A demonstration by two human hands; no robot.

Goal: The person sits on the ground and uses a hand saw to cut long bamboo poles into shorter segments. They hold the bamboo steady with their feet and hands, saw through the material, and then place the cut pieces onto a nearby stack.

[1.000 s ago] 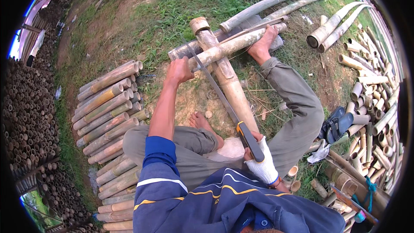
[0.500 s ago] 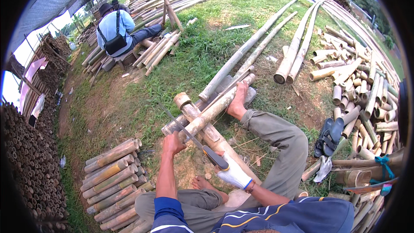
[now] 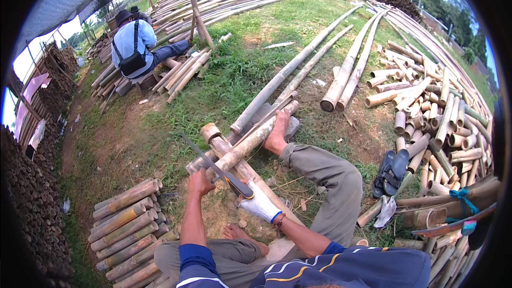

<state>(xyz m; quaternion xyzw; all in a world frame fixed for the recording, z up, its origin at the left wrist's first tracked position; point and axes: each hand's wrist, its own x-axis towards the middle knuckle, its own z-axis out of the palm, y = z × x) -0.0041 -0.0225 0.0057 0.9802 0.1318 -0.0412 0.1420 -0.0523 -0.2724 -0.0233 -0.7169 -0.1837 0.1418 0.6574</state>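
My left hand (image 3: 199,182) is closed around the near end of a bamboo pole (image 3: 261,134), its fingers partly hidden. My right hand (image 3: 260,204), in a white knit glove, grips the dark and orange handle of a hand saw (image 3: 238,185). The saw's blade lies across the pole just beyond my left hand, its tip pointing up and left. Beneath, a thicker bamboo piece (image 3: 246,170) crosses under the pole and props it up. My bare foot (image 3: 277,134) presses on the pole's far part.
Stacked short bamboo lengths (image 3: 125,208) lie at lower left. A heap of cut pieces (image 3: 426,106) and black sandals (image 3: 391,173) are at right. Long poles (image 3: 298,66) stretch away over the grass. Another person (image 3: 133,42) sits at upper left.
The saw and my gloved right hand have slid forward, up and left across the pole. My left hand keeps its hold on the pole. The whole view has shifted slightly.
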